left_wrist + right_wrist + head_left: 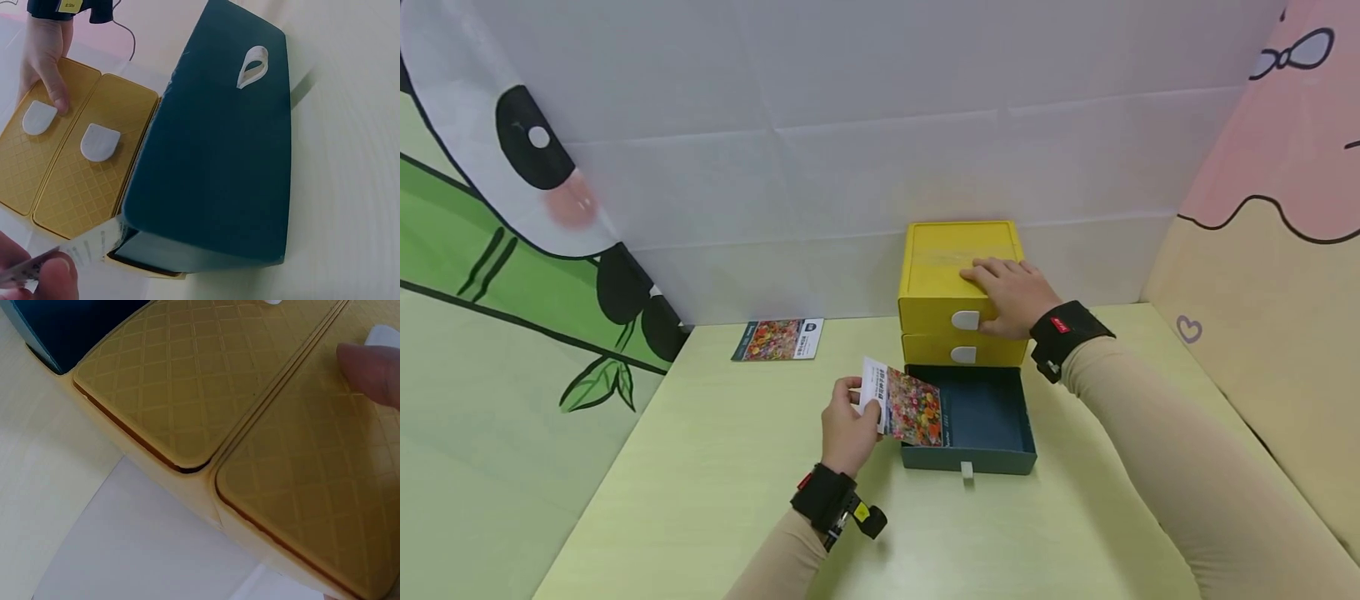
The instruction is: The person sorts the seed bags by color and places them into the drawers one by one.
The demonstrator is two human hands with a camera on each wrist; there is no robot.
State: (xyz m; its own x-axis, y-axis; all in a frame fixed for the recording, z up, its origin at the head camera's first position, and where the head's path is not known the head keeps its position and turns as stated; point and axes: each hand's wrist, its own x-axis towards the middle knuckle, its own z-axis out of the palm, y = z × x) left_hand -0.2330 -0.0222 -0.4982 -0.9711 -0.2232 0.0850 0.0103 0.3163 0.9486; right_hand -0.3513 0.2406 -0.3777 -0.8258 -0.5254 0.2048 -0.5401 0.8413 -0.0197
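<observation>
The left hand (847,422) pinches a flower-printed card (904,405) by its white edge, tilted over the pulled-out dark blue drawer (983,417), while the right hand (1011,293) rests flat-fingered on the yellow drawer cabinet (958,283), apparently steadying it on the worktop (715,467).

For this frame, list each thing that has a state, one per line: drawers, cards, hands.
Bottom drawer: pulled out, open, nothing seen inside.
Middle drawer: closed.
Top drawer: closed.
Held card: tilted over the open drawer's left edge, pinched by the left hand.
Second card: lying flat on the table.
Right hand: resting on top of the yellow cabinet.
</observation>
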